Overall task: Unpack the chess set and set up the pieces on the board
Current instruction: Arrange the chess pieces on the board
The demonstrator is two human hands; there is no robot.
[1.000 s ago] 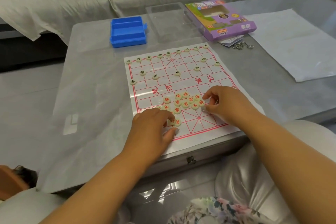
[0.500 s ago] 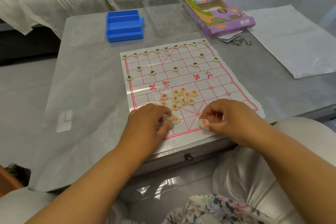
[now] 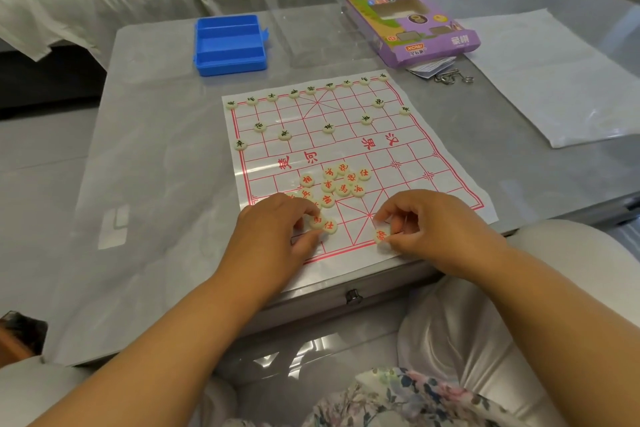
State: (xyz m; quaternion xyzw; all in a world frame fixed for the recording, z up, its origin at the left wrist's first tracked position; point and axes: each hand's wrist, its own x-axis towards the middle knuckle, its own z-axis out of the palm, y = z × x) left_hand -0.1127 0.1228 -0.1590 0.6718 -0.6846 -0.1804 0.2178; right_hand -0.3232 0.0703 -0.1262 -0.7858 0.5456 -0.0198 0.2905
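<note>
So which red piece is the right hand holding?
The lone red piece at the board's near edge, pinched by the right hand. The other loose red pieces sit bunched mid-board or by the left hand.

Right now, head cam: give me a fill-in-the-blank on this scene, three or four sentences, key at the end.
1. The right hand pinches one piece with ____ lettering at the near edge of the board.
2. The pieces already in rows on the far side carry ____ lettering.
3. The open tray past the board is ____ in colour.
4. The left hand touches pieces beside the loose ____ of red pieces.

Missing words: red; dark; blue; pile
</note>
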